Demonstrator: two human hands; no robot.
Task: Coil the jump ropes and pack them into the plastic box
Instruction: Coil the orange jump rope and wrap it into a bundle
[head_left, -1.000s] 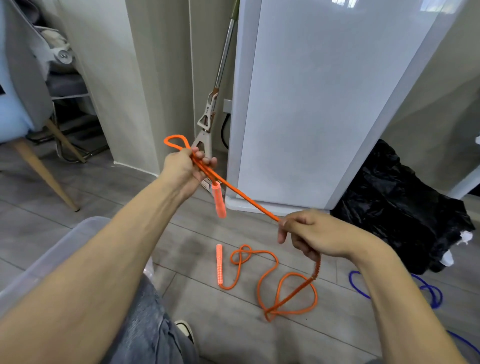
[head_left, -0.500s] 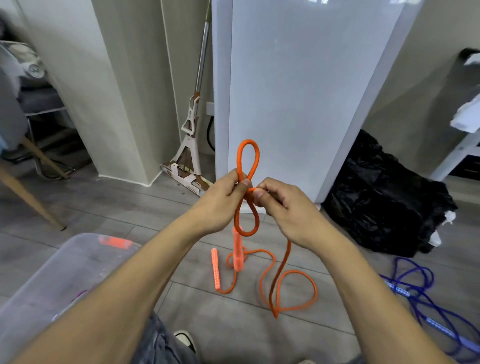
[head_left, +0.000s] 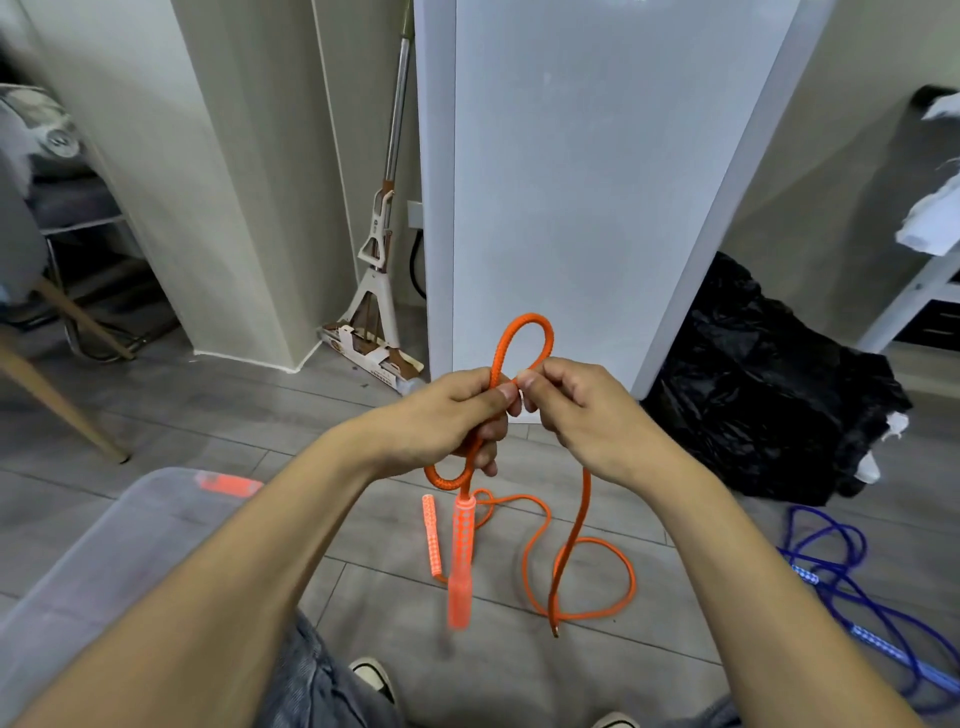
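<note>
Both thumbs and forefingers pinch the orange jump rope (head_left: 524, 338) at one spot, where a loop stands up above the knuckles. The left hand (head_left: 457, 410) curls its other fingers round the cord too, and a second loop sags just beneath that fist. The right hand (head_left: 576, 410) nips the cord at the fingertips, its remaining fingers folded loosely.

From the left hand one orange handle (head_left: 460, 561) dangles free in the air; the second handle (head_left: 431, 535) lies on the floor just beside it. That's two handles, one orange rope, and slack cord curling across the grey wood-look floor (head_left: 208, 415) below the right wrist.

At lower left sits the clear plastic box (head_left: 93, 561), one only, something orange showing at its far edge. One blue jump rope (head_left: 831, 561) sprawls on the floor at right. Behind it, one black plastic bag (head_left: 769, 384) slumps against a white panel (head_left: 597, 182), and one mop (head_left: 382, 249) leans in the corner.
</note>
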